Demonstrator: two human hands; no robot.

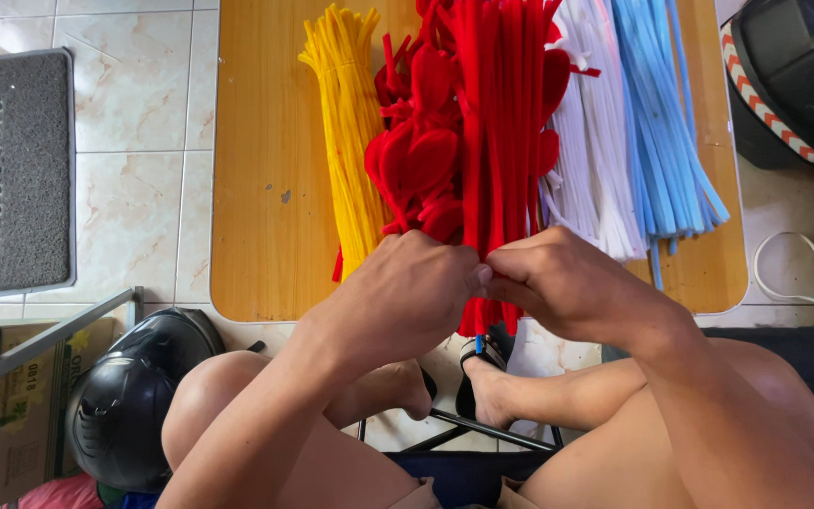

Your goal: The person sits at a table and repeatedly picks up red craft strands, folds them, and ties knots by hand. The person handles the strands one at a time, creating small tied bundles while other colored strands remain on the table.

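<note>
Looking down, head view: we see both our hands meeting at the near edge of a low wooden table
Left hand: fingers curled tight, pinching the lower ends of the red pipe cleaners
Right hand: closed the same way, thumb and fingertips pressed on the same red strands, touching the left hand
Red strands: a long bundle running away from us up the table, its near ends in our pinch, hanging just past the table edge
Done so far, as we judge: several red heart shapes already lie bent, heaped left of the bundle
Left: most red strands look straight; the yellow bundle, white bundle and blue bundle look untouched
Floor: a black helmet by our left knee, a grey doormat beyond
</note>
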